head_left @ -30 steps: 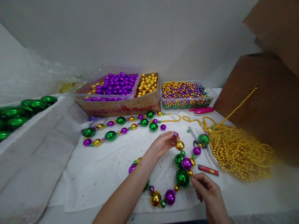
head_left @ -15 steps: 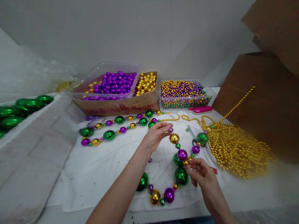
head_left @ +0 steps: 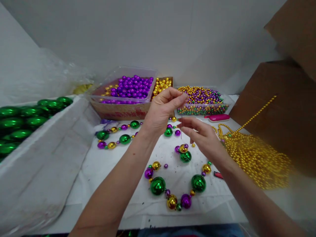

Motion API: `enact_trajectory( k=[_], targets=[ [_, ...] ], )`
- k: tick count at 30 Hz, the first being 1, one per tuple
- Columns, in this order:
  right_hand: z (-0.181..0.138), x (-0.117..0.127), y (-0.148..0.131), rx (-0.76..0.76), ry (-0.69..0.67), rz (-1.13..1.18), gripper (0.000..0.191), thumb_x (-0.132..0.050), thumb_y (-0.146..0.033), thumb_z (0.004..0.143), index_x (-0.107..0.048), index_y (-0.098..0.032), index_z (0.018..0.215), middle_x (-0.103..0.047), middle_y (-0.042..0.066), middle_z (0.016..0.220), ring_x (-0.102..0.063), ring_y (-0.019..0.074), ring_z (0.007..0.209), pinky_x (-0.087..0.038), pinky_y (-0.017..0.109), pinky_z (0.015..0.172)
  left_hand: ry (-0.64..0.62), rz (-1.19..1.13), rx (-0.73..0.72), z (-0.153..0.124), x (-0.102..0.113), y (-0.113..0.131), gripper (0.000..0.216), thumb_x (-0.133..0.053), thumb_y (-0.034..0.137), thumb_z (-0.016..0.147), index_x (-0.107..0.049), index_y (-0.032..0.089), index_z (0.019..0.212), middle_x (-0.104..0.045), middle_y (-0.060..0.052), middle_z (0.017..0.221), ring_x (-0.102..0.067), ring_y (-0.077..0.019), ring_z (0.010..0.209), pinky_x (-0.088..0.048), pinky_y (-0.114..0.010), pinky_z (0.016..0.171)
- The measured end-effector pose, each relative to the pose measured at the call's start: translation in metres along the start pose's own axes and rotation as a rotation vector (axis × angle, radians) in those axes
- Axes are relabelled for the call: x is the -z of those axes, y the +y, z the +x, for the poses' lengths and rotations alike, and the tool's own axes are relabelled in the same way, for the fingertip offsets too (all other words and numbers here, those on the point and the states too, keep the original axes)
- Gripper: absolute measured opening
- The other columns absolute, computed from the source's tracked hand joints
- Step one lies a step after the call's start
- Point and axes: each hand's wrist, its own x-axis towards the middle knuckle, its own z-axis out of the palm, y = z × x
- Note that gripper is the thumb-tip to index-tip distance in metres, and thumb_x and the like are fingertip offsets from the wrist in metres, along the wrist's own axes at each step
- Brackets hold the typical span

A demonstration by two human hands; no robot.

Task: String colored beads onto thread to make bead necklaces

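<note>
Filling the white box [head_left: 59, 158]: big green balls [head_left: 34, 122], just as they did a second ago.
Long bead string [head_left: 125, 139]: it lies on the white cloth [head_left: 91, 174], and your left arm hides part of it. It looks left alone.
Left hand [head_left: 165, 105]: you have lifted it higher. Its thumb and finger are pinched tight, and they seem to have hold of a thin thread [head_left: 181, 131]. The beads at your fingertips half a second ago are gone from there.
Bead loop [head_left: 172, 201]: it rests on the cloth, curved like a smile, near you. Your right arm may hide more of it.
Thread: it hangs straight down between your hands. So your work seems to have gone from the beads to the thread.
Bead bunch [head_left: 184, 154]: green, gold and purple balls now sit close together below your hands. You can't tell if they are joined.
Right hand [head_left: 202, 133]: it has come up too, just below the left. Its fingers are part open by the thread; whether they grip it, you can't tell.
Gold strings [head_left: 256, 161]: they lie heaped, much as before.
</note>
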Motion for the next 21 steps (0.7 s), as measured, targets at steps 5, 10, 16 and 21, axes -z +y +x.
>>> enact_trajectory(
  k=[5, 10, 16, 21],
  targets=[
    [0.018, -0.010, 0.007, -0.199, -0.224, 0.223, 0.017, -0.056, -0.030, 0.083, -0.060, -0.016, 0.074, -0.056, -0.003, 0.055, -0.046, 0.0074, 0.045, -0.024, 0.019, 0.036, 0.105, -0.101, -0.036, -0.002, 0.018, 0.005, 0.009, -0.066, 0.024, 0.077, -0.058, 0.019, 0.077, -0.062, 0.002, 0.080, -0.059, -0.0084, 0.075, -0.047, -0.022, 0.073],
    [0.036, -0.012, -0.004, -0.181, -0.193, 0.498, 0.015, -0.061, -0.033, 0.081, -0.061, -0.019, 0.077, -0.040, -0.008, 0.049, -0.028, 0.0046, 0.040, -0.017, 0.021, 0.038, -0.076, -0.122, 0.155, -0.030, 0.033, -0.014, 0.033, -0.066, 0.035, 0.077, -0.058, 0.023, 0.106, -0.063, -0.004, 0.103, -0.059, -0.0151, 0.091, -0.046, -0.028, 0.080],
    [0.060, -0.002, -0.040, -0.081, -0.130, 0.617, 0.014, -0.061, -0.035, 0.082, -0.060, -0.021, 0.084, -0.036, -0.007, 0.057, -0.028, 0.0065, 0.047, -0.020, 0.021, 0.041, -0.407, 0.139, 0.449, -0.067, 0.037, -0.063, 0.029, -0.057, 0.041, 0.082, -0.064, 0.013, 0.084, -0.059, -0.003, 0.067, -0.056, -0.0132, 0.065, -0.043, -0.026, 0.064],
    [0.055, 0.050, -0.040, 0.038, 0.172, 0.532, 0.015, -0.065, -0.036, 0.079, -0.057, -0.025, 0.085, -0.038, -0.005, 0.061, -0.035, 0.0083, 0.053, -0.023, 0.020, 0.042, -0.211, 0.320, 0.450, -0.081, 0.070, -0.086, 0.034, -0.048, 0.046, 0.084, -0.059, 0.015, 0.076, -0.038, 0.007, 0.049, -0.041, -0.0087, 0.048, -0.041, -0.023, 0.057]
  ],
)
